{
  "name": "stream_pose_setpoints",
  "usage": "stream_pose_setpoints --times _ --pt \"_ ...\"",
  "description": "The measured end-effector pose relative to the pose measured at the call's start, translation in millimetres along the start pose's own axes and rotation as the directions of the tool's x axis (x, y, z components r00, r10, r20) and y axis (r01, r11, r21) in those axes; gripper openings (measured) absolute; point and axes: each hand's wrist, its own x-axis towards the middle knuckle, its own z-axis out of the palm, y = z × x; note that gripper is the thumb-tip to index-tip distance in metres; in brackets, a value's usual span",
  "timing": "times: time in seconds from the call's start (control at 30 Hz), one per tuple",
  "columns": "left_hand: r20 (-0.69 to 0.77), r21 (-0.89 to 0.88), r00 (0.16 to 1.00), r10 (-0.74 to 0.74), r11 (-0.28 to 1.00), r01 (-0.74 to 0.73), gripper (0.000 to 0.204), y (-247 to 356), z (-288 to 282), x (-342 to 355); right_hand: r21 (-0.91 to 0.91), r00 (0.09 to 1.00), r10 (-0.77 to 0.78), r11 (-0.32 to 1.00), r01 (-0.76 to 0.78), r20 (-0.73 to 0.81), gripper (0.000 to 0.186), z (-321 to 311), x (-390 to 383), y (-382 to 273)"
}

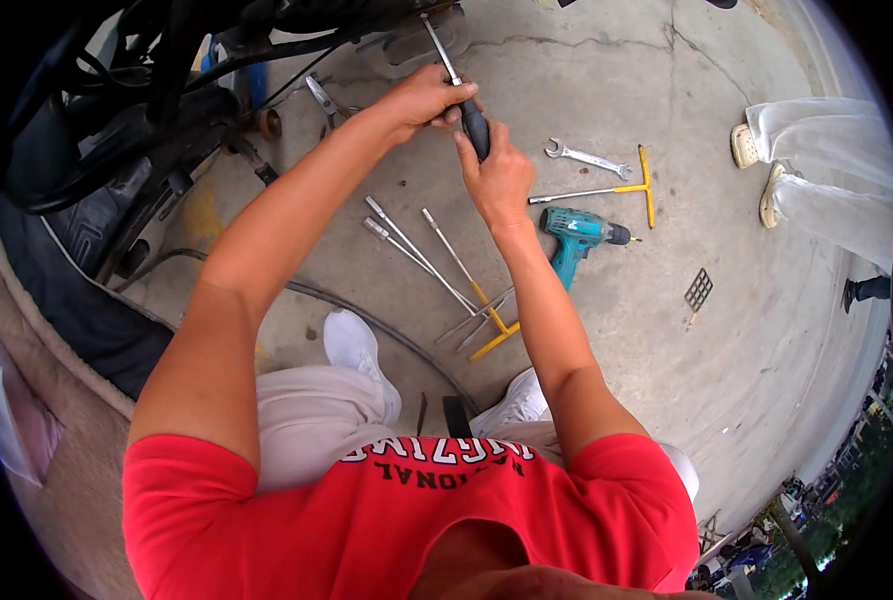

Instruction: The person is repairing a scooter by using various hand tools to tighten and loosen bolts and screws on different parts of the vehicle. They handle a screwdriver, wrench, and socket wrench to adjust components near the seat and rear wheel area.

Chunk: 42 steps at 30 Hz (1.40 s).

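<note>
One black-handled tool (476, 132) is in my grip: my left fingers (458, 93) close on it where shaft meets handle, my right fingers (500, 140) wrap the handle. Its far end is by the dark machine (201, 112); a teal drill (569, 235) lies beside my right forearm (544, 310).

Floor's just pale grey concrete (756, 370), kinda spotty, with a thin, jagged dark crack (670, 40) toward the far end. There's a worn yellow paint patch (202, 215) on the left, dark green foliage (856, 505) way off lower right, and daylight.
</note>
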Motion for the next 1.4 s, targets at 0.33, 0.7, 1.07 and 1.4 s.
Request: stream_pose_setpoints --times 0.33,0.7,1.07,1.4 --pt "-0.211 0.044 0.976 0.054 0.998 -0.046 0.026 -3.4 10.6 -8.9 0.559 0.893 0.267 0.704 -0.438 0.363 0.046 7.2 -4.3 -0.7" --pt "-0.117 0.054 0.993 0.019 0.998 -0.013 0.025 -4.2 4.8 -4.3 0.700 0.689 0.229 0.042 -0.713 0.688 0.043 5.6 4.9 12.3" --pt "-0.111 0.047 0.994 0.014 0.999 -0.009 0.020 0.1 6.4 -5.1 0.694 0.728 0.327 0.236 -0.681 0.603 0.043 -1.3 7.5 13.2" --pt "-0.045 -0.236 0.998 0.054 0.970 -0.063 0.026 -33.6 -19.3 -0.5 0.717 0.758 0.070 0.281 -0.638 0.648 0.044 8.4 16.1 10.5"
